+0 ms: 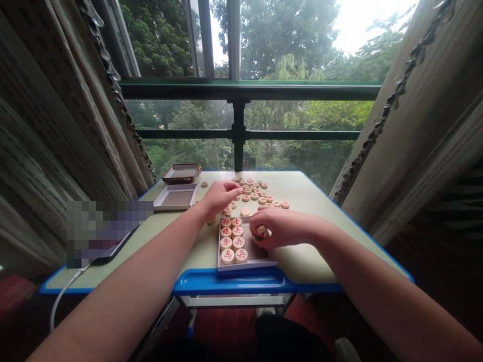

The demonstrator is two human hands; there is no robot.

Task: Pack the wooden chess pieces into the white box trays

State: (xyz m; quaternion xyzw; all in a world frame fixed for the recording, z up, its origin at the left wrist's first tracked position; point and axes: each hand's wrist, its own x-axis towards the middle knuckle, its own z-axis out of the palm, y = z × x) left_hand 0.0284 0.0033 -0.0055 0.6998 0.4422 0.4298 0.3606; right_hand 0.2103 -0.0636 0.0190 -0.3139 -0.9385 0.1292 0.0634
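Hands work over a small table [313, 201] with a blue rim, set before a window [241, 75]. The left hand [221, 195] reaches toward the far edge, fingers curled together over a loose scatter of round wooden game pieces [256, 193]. The right hand [279, 227] hovers at a shallow grey tray [264, 262] near the front edge, fingertips pinching one piece [263, 231] above it. Eight pieces [232, 239] with red characters fill the tray's left side in two columns. An empty tray [176, 196] and a brown box lid [181, 172] sit toward the far left corner. A phone [113, 250] with a white cable [62, 296] lies near the left edge.
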